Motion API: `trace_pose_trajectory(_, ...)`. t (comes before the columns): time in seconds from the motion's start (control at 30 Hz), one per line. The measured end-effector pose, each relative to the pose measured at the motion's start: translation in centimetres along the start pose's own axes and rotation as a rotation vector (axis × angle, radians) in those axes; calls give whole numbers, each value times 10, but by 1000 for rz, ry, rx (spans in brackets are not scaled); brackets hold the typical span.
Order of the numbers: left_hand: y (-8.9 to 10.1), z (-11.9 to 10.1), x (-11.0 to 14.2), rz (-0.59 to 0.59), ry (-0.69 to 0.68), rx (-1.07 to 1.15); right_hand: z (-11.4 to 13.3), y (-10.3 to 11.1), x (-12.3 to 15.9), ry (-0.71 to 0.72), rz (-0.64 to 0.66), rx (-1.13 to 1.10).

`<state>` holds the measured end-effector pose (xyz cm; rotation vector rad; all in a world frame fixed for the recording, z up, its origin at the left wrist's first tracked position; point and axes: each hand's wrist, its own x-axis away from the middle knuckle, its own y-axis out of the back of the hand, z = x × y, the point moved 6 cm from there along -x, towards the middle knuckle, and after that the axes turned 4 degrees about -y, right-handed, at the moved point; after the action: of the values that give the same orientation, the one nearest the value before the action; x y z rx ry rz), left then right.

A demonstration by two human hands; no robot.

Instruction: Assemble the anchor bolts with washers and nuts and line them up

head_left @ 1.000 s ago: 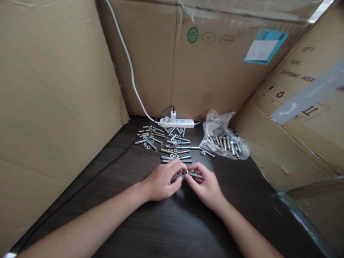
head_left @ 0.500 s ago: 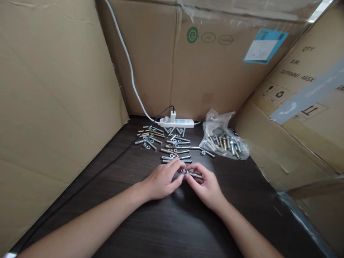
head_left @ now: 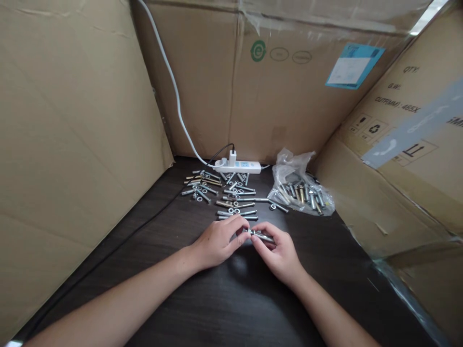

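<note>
Between both hands, just in front of the loose hardware, a silvery expansion bolt (head_left: 265, 238) is held nearly level above the dark table. My right hand (head_left: 280, 250) is closed around its shaft, thumb below and fingers behind. At its left end sits a nut (head_left: 249, 232), pinched between the thumb and fingers of my left hand (head_left: 219, 242). The fingertips partly hide the nut and any washer beside it. Beyond my hands lie rows of metal sleeves, bolts (head_left: 247, 218) and washers (head_left: 237, 210), silvery and some brass-coloured.
A clear plastic bag (head_left: 289, 168) of assembled bolts lies at the back right. Behind the hardware is a white power strip (head_left: 249, 167) with a charger plugged in. A black cable (head_left: 144, 222) crosses the left side. Cardboard boxes (head_left: 206, 82) wall in the table (head_left: 224, 308).
The bolt and my right hand have shifted slightly right, and more of the nut end shows between the fingertips. The loose hardware has not moved.
</note>
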<state>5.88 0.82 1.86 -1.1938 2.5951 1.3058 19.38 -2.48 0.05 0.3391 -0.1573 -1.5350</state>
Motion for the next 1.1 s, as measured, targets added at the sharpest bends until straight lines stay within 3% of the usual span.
trace_pose_trajectory(0.27,-2,0,-1,32,-4,-1,3,-3,1,24,27,58)
trace_pose_trajectory(0.43,5,2,3,-30,55,15,0,0,-1,23,0,35)
trace_pose_trajectory(0.63,6,-7,4,19,-82,33,0,-1,-1,14,1,27)
trace_pose_trajectory(1.1,0,-3,2,46,4,-6,0,-1,-1,11,-5,53)
